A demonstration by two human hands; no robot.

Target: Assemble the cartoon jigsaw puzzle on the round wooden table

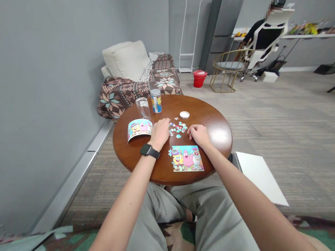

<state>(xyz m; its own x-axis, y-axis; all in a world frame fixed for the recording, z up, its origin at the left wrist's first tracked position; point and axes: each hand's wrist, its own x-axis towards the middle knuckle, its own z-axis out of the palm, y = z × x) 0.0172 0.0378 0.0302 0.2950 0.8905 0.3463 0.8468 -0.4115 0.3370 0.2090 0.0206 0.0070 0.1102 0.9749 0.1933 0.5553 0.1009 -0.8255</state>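
Observation:
My left hand (161, 133), with a black watch on its wrist, rests at the left edge of a loose heap of jigsaw pieces (180, 128). Its fingers are bent together, and their tips are hidden. At the heap's right edge, my right hand (199, 134) is curled with its fingers closed; whether a piece is in them cannot be seen. Nearer to me lies a mostly joined cartoon jigsaw puzzle (188, 160), with uneven pieces along its left side. Left of my left hand, a curved picture sheet (139, 127) with the same cartoon figures stands on the table.
On the round wooden table (217, 119) stand a clear glass (143, 108), a printed tin (156, 101) and a round lid (184, 114). A white box (260, 177) is at the right. Farther back are a red bin (199, 78), a gold chair (228, 65) and a seated person.

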